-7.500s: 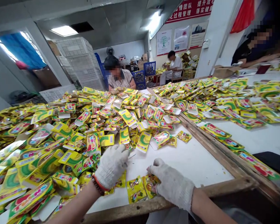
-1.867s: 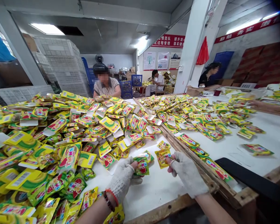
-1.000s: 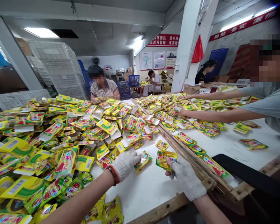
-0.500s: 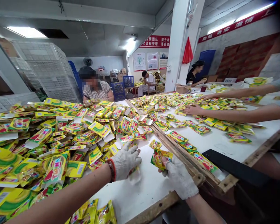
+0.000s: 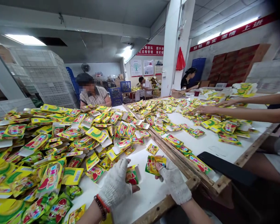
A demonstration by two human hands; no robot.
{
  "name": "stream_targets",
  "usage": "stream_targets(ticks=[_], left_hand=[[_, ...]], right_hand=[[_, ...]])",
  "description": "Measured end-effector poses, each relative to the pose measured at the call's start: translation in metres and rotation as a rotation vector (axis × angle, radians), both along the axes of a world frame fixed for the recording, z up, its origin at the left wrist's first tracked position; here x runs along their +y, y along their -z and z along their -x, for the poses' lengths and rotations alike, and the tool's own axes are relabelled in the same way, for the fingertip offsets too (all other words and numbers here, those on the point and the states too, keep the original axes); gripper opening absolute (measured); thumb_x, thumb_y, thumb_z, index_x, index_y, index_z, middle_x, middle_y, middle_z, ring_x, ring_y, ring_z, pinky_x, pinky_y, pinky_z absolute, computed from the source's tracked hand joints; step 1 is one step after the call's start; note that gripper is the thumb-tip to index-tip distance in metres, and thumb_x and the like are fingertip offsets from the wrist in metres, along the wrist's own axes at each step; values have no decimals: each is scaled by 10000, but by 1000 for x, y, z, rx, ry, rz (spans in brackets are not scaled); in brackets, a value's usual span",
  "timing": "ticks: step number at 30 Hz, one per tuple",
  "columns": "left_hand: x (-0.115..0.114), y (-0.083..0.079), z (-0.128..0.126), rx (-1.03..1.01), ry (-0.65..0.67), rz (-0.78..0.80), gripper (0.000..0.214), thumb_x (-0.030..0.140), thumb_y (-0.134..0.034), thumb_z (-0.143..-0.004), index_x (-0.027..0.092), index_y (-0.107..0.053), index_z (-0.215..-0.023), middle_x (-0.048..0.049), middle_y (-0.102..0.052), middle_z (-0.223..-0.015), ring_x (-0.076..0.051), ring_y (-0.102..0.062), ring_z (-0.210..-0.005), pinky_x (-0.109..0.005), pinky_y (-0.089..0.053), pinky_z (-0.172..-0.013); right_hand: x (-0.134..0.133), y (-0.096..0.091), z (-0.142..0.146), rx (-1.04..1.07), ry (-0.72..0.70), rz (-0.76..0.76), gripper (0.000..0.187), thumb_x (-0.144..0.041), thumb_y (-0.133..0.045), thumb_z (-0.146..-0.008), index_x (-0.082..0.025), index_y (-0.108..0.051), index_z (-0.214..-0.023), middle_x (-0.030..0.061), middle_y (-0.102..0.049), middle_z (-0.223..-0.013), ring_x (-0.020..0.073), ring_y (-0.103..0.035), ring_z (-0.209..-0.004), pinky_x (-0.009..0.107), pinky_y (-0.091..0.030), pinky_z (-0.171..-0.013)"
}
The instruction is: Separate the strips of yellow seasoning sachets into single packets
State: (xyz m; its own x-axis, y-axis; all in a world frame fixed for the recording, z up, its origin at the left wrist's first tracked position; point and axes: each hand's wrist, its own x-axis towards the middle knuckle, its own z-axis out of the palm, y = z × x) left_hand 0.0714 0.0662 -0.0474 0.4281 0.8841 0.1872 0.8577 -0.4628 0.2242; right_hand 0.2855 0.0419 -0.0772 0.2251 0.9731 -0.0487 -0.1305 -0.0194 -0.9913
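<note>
My left hand [image 5: 118,183], in a white knit glove with fingertips bare, holds a small carton [image 5: 132,175] with a white flap standing open. The carton is partly hidden behind the fingers. In my right hand [image 5: 176,182], gloved the same way, a yellow-green candy packet [image 5: 154,165] is pinched between thumb and fingers, apart from the carton. A small yellow packet [image 5: 152,148] lies on the white tabletop [image 5: 144,199] just beyond it. To the left spreads a large heap of yellow cartons [image 5: 67,133], many with open flaps.
A wooden divider strip [image 5: 170,155] runs along the table at my right. Past it lie more cartons [image 5: 197,132] and a dark flat object [image 5: 224,166]. A co-worker's arms [image 5: 247,113] reach in from the right. Another person [image 5: 95,93] sits across the heap.
My left hand has drawn back toward me and now grips the open carton. My right hand keeps its packet. The view has turned slightly to the right; the co-worker's arms have shifted.
</note>
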Motion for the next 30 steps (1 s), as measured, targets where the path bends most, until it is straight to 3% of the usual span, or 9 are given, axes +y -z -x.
stream_targets(ticks=[6,11,17,20,23,25,28,30], left_hand=[[-21,-3,-1,-48,-57,82,362,197,-560,-622,213,-484,-976,-64,-543,-1027,-221,-536,-905,-327,-445,-770],[-25,-6,-1,-67,-56,123,368,233,-578,-620,210,-503,-979,-66,-534,-1036,-230,-523,-934,-334,-448,-805],[-29,4,-2,-82,23,152,495,164,-568,-585,193,-523,-1078,-97,-507,-1147,-252,-501,-1047,-357,-440,-914],[-33,8,-1,-107,28,130,523,173,-573,-606,208,-505,-1123,-85,-494,-1180,-244,-495,-1066,-359,-432,-945],[-33,6,0,-119,-22,103,485,174,-575,-621,209,-512,-1101,-79,-507,-1132,-243,-501,-1031,-363,-449,-912],[-31,5,1,-121,-29,78,470,179,-579,-633,211,-516,-1098,-79,-510,-1114,-248,-501,-1013,-374,-458,-890],[-29,5,1,-160,8,68,469,186,-595,-638,213,-511,-1098,-83,-507,-1118,-245,-507,-1006,-369,-470,-881],[-29,7,3,-189,23,45,447,181,-588,-643,215,-508,-1081,-86,-507,-1112,-243,-511,-1006,-364,-474,-880]], right_hand=[[-8,-1,14,-87,-23,-61,412,-476,-557,-801,-139,-615,-1031,85,-696,-822,148,-589,-527,253,-440,-469],[-12,5,18,-307,-130,-93,366,-400,-564,-799,-132,-634,-1038,123,-698,-989,226,-654,-821,329,-541,-728],[-13,-14,15,-742,-297,-68,258,-241,-535,-769,-148,-686,-956,116,-710,-959,238,-647,-888,324,-495,-802],[-10,-29,21,-869,-288,-52,200,-202,-513,-769,-150,-669,-882,123,-703,-917,220,-644,-847,297,-475,-755],[-9,-36,22,-724,-423,44,152,-252,-485,-807,-177,-607,-859,50,-673,-711,151,-607,-583,236,-437,-539],[-8,-35,21,-629,-435,85,118,-278,-482,-811,-194,-551,-763,-7,-598,-581,119,-546,-469,210,-366,-445],[-9,-34,22,-649,-316,82,186,-262,-505,-771,-204,-453,-602,-40,-500,-483,110,-513,-432,213,-322,-436],[-10,-35,22,-643,-358,91,229,-271,-493,-770,-210,-430,-559,-49,-456,-414,114,-491,-401,222,-319,-440]])
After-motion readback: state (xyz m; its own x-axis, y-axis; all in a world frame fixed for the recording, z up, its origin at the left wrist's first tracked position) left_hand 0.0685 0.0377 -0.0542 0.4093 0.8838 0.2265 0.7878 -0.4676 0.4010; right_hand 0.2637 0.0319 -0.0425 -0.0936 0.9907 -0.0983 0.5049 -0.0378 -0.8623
